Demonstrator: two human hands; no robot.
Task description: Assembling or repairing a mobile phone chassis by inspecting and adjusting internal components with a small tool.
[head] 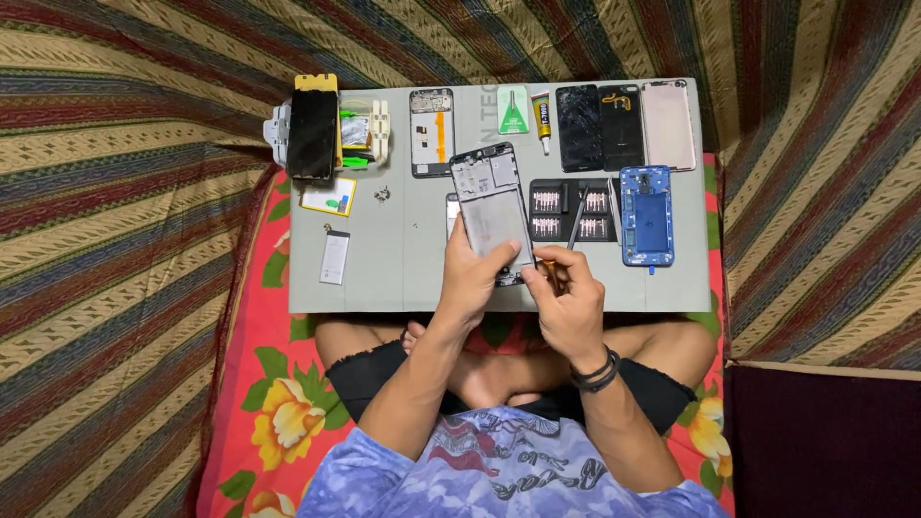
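Note:
My left hand [472, 273] grips the lower end of an opened phone [493, 206] whose bare grey inner frame faces up, tilted above the grey work mat [403, 278]. My right hand [568, 299] is closed at the phone's bottom right corner, pinching a small yellowish tool [547, 257] against the edge. A black band sits on my right wrist.
On the mat lie a black screwdriver bit set [573, 213], a blue phone frame [646, 215], two dark phones [600, 127], a pale back cover [669, 125], a glue tube [542, 117], a green pick card [512, 109], a phone midframe [432, 132], a battery [334, 257] and a clamp stand [315, 129].

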